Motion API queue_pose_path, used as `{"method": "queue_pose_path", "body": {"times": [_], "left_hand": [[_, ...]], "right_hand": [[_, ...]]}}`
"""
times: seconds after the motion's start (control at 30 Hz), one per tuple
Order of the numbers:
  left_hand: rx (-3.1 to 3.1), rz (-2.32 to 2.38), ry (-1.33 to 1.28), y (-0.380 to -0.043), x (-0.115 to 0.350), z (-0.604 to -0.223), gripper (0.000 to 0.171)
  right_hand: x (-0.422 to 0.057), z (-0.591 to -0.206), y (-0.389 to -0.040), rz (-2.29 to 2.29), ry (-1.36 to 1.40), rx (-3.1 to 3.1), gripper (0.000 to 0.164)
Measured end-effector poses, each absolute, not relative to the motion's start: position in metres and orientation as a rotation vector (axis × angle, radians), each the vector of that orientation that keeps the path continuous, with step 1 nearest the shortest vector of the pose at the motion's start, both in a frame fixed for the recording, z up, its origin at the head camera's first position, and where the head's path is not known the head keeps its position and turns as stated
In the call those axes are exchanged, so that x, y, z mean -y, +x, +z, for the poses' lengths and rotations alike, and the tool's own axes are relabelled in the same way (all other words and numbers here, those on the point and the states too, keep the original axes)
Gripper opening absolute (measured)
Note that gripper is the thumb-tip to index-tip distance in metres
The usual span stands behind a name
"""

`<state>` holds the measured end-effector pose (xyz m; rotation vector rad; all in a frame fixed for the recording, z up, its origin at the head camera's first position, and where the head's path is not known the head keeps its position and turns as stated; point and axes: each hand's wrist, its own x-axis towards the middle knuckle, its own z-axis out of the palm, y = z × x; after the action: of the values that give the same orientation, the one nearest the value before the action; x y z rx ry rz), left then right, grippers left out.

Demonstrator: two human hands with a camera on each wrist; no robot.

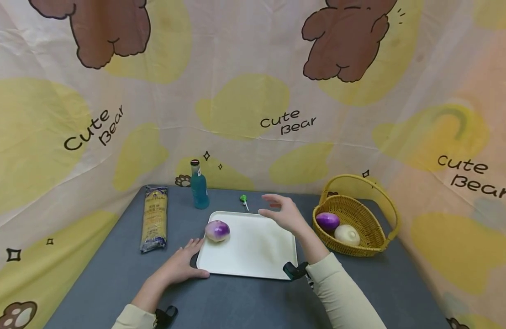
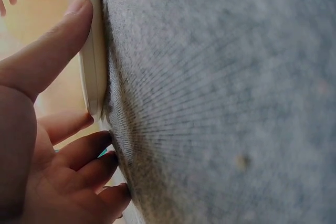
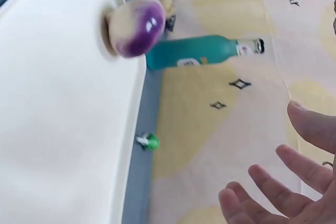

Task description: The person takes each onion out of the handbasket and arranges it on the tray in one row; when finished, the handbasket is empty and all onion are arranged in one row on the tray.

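left hand [image 1: 182, 262] touches tray [image 1: 253, 251]; turnip [image 1: 217, 230] atop; right hand [image 1: 289, 215] above tray

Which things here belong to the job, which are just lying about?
Likely the job:
white tray, touched by the left hand
purple-white vegetable on it
right hand, holding nothing

Probably lying about, untouched:
teal bottle
green lollipop
yellow packet
wicker basket with purple vegetable, white vegetable; may belong

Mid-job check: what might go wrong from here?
The round purple-and-white vegetable sits near the left edge of the white tray; a jolt from the left hand could roll it off. Pushing the tray back might topple the upright blue bottle. The right hand could knock the green lollipop behind the tray.
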<state>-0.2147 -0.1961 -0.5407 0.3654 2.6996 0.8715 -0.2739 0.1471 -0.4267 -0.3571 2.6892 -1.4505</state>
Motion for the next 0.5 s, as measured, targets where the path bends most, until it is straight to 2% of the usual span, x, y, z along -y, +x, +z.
{"method": "queue_pose_path", "body": {"times": [0.5], "left_hand": [[-2.696, 0.862, 0.349, -0.212, 0.194, -0.537, 0.112]], "right_hand": [[-0.244, -0.397, -0.286, -1.362, -0.193, -2.694, 0.057]]}}
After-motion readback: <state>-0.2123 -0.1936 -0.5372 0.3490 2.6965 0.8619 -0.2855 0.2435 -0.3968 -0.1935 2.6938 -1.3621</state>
